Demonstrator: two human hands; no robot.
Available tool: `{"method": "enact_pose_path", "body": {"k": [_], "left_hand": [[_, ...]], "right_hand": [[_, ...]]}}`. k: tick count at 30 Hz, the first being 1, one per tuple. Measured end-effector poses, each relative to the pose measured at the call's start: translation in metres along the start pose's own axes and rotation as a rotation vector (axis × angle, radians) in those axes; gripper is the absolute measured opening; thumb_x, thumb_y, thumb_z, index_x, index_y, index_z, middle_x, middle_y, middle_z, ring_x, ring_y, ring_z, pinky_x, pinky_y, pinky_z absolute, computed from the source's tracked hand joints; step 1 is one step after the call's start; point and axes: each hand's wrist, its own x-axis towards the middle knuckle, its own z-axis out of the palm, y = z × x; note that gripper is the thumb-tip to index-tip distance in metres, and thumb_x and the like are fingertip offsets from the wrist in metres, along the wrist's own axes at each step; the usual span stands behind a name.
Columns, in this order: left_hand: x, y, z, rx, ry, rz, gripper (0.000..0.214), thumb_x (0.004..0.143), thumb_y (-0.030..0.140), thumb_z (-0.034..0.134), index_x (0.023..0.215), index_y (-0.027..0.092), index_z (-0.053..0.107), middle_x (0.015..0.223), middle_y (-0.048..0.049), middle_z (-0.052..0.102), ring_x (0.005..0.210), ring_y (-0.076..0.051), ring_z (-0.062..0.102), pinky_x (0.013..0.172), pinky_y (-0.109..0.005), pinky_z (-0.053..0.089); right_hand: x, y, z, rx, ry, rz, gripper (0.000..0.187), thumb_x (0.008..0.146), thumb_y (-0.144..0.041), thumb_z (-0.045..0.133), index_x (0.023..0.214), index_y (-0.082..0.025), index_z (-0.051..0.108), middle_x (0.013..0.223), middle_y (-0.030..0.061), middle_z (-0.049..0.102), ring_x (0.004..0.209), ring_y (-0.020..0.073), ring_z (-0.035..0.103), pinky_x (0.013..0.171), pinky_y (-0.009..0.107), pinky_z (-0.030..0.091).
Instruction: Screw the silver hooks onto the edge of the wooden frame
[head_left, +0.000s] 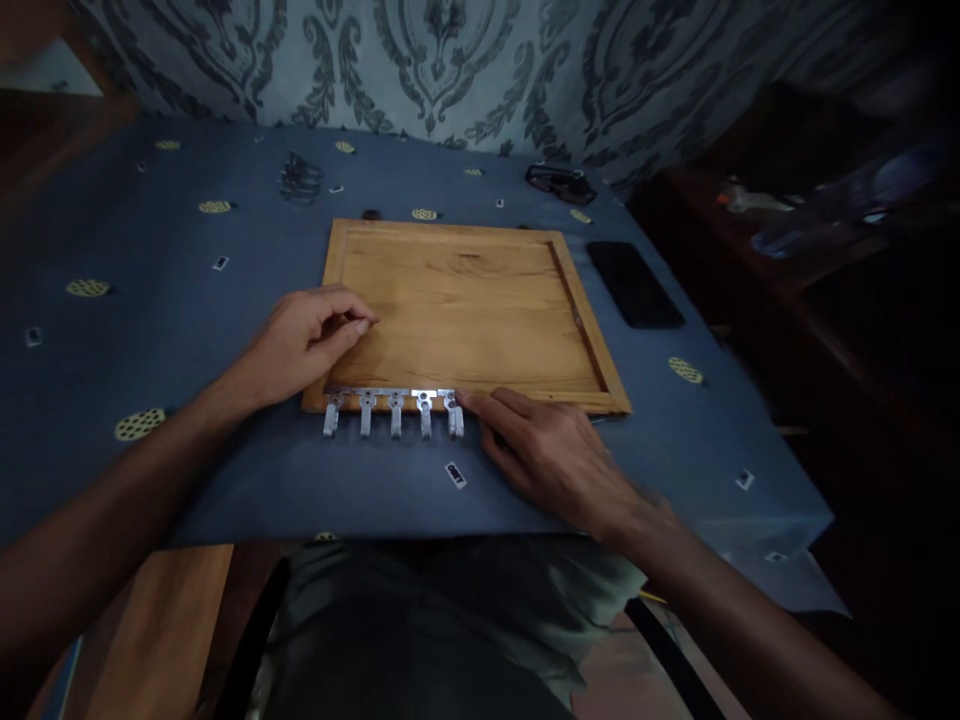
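Note:
A shallow wooden tray [465,300] lies on a blue patterned tablecloth [165,330]. A metal hook rail [394,405] with several hooks rests along the tray's near edge. My left hand [307,335] lies on the tray's near left corner with its fingers curled loosely, thumb against forefinger; nothing visible in them. My right hand [547,450] lies flat on the cloth, fingers stretched out, with the fingertips touching the right end of the hook rail.
A black phone [634,283] lies right of the tray. Dark glasses [559,182] and a small metal object [300,178] sit near the wall with damask wallpaper. The table's front edge is close to my lap. Dark furniture stands at the right.

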Motion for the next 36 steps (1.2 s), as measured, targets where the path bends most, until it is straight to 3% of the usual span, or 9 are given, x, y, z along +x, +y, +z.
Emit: {"method": "enact_pose_path", "body": {"k": [5, 9, 12, 16, 21, 26, 36], "left_hand": [[-0.004, 0.009, -0.003, -0.034, -0.021, 0.025, 0.028, 0.101, 0.042, 0.052, 0.101, 0.022, 0.072, 0.103, -0.0070, 0.079, 0.096, -0.024, 0.072, 0.085, -0.038, 0.053], [-0.011, 0.033, -0.001, -0.033, -0.061, 0.089, 0.026, 0.100, 0.047, 0.060, 0.103, 0.024, 0.072, 0.106, -0.0052, 0.076, 0.101, -0.024, 0.070, 0.089, -0.038, 0.053], [-0.016, 0.054, 0.007, 0.091, -0.135, 0.167, 0.035, 0.095, 0.057, 0.073, 0.103, 0.023, 0.073, 0.116, -0.0070, 0.074, 0.115, -0.030, 0.067, 0.096, -0.043, 0.052], [-0.015, 0.070, 0.019, 0.248, -0.228, 0.214, 0.044, 0.087, 0.059, 0.085, 0.103, 0.020, 0.075, 0.116, -0.0085, 0.074, 0.118, -0.033, 0.065, 0.107, -0.051, 0.050], [-0.011, 0.070, 0.026, 0.304, -0.262, 0.189, 0.046, 0.084, 0.060, 0.087, 0.099, 0.019, 0.075, 0.113, -0.0085, 0.073, 0.116, -0.034, 0.064, 0.109, -0.052, 0.049], [-0.011, 0.070, 0.031, 0.310, -0.241, 0.213, 0.050, 0.085, 0.067, 0.084, 0.098, 0.019, 0.077, 0.109, -0.0083, 0.074, 0.112, -0.033, 0.064, 0.107, -0.053, 0.050], [-0.012, 0.074, 0.040, 0.320, -0.222, 0.200, 0.046, 0.088, 0.060, 0.084, 0.103, 0.017, 0.080, 0.106, -0.0088, 0.075, 0.113, -0.034, 0.065, 0.105, -0.053, 0.050]], "right_hand": [[0.000, 0.001, -0.001, 0.005, -0.008, 0.000, 0.041, 0.099, -0.009, 0.051, 0.137, -0.017, 0.067, 0.100, 0.0049, 0.076, 0.076, 0.0150, 0.069, 0.062, 0.027, 0.036], [-0.001, 0.002, -0.001, 0.001, 0.003, -0.015, 0.043, 0.099, -0.008, 0.051, 0.138, -0.017, 0.066, 0.098, 0.0047, 0.076, 0.077, 0.0154, 0.069, 0.063, 0.028, 0.037], [-0.002, 0.002, -0.001, -0.002, 0.005, -0.030, 0.044, 0.099, -0.008, 0.051, 0.139, -0.017, 0.066, 0.096, 0.0044, 0.076, 0.076, 0.0159, 0.069, 0.063, 0.028, 0.038], [-0.002, 0.001, -0.003, -0.006, 0.009, -0.041, 0.043, 0.100, -0.008, 0.051, 0.139, -0.017, 0.066, 0.091, 0.0038, 0.074, 0.074, 0.0161, 0.068, 0.061, 0.029, 0.037], [-0.002, 0.000, -0.005, -0.002, 0.018, -0.049, 0.038, 0.104, -0.011, 0.048, 0.136, -0.018, 0.066, 0.085, 0.0026, 0.073, 0.068, 0.0152, 0.067, 0.059, 0.030, 0.034], [-0.001, -0.001, -0.006, -0.008, 0.012, -0.052, 0.033, 0.105, -0.012, 0.048, 0.132, -0.017, 0.066, 0.094, 0.0048, 0.077, 0.069, 0.0162, 0.068, 0.058, 0.031, 0.033], [-0.002, -0.002, -0.007, -0.024, 0.009, -0.080, 0.027, 0.105, -0.014, 0.053, 0.130, -0.016, 0.064, 0.096, 0.0048, 0.078, 0.068, 0.0173, 0.069, 0.057, 0.033, 0.032]]}}
